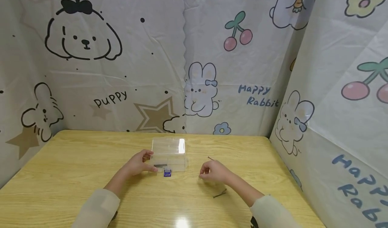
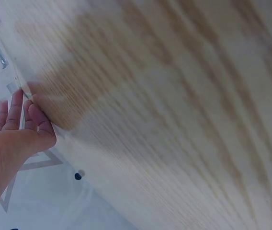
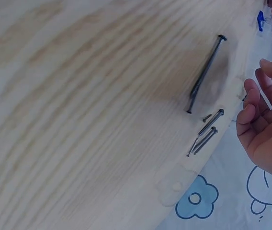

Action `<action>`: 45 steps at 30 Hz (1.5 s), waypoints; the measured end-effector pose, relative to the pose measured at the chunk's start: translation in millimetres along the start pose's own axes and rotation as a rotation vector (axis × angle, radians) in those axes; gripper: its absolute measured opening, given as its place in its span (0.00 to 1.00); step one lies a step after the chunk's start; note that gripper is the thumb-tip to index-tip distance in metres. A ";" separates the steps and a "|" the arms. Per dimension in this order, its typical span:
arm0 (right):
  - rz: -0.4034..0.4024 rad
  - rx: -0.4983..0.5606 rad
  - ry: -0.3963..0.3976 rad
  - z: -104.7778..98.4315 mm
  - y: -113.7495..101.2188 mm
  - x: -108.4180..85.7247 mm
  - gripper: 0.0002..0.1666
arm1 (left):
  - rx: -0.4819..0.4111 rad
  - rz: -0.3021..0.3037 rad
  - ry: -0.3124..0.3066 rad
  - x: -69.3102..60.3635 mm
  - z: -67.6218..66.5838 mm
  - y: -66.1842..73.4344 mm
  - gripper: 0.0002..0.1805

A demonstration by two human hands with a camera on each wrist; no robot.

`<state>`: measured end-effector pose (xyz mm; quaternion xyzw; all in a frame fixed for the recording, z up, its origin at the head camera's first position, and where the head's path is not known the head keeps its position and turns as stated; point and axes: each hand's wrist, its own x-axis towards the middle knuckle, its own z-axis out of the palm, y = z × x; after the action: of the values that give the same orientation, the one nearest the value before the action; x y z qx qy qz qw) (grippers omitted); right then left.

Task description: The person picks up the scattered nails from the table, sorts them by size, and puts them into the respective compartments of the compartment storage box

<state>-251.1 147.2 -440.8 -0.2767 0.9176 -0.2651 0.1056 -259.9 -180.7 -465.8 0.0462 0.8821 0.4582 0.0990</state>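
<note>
A clear plastic box point(image 1: 177, 165) stands with its lid point(image 1: 166, 145) raised; dark screws point(image 1: 160, 165) lie in its left part, and a blue latch point(image 1: 167, 173) is at its front. My left hand point(image 1: 137, 164) grips the box's left side, thumb at the front corner, fingers farther back. To the right of the box, my right hand point(image 1: 216, 171) hovers with loosely bent fingers; nothing shows held in it. In the right wrist view, two long screws point(image 3: 205, 74) lie end to end beside that hand point(image 3: 265, 124), with several shorter screws point(image 3: 206, 140) close by.
The wooden table point(image 1: 75, 160) reaches back to a printed cloth point(image 1: 151, 69) that hangs behind it and along both sides. Light glares off the table's front middle.
</note>
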 end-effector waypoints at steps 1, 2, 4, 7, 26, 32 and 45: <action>0.000 0.002 -0.006 -0.1 1.2 -2.5 0.05 | 0.003 0.001 0.001 0.4 -0.1 0.2 0.42; -0.003 0.006 -0.011 -0.1 2.5 -5.2 0.05 | 0.004 0.004 -0.001 0.3 -0.3 0.6 0.42; -0.007 0.013 -0.021 -0.7 4.7 -11.2 0.05 | 0.000 0.000 0.001 0.5 -0.1 1.0 0.42; -0.017 0.029 -0.026 -1.4 9.2 -19.6 0.05 | 0.003 0.005 -0.005 -0.5 0.0 2.2 0.42; -0.002 0.007 -0.045 -13.2 39.3 -65.1 0.05 | 0.007 -0.002 -0.001 2.5 -1.4 1.8 0.43; -0.001 0.004 -0.062 -10.8 46.3 -73.4 0.04 | 0.014 0.003 -0.006 0.9 -1.6 1.9 0.43; 0.012 0.007 -0.039 -7.2 53.6 -76.7 0.04 | -0.023 -0.008 0.000 0.1 -0.8 1.1 0.42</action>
<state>-214.5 231.3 -460.4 -0.2759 0.9160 -0.2625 0.1260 -260.2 -180.7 -464.4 0.0415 0.8770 0.4678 0.1014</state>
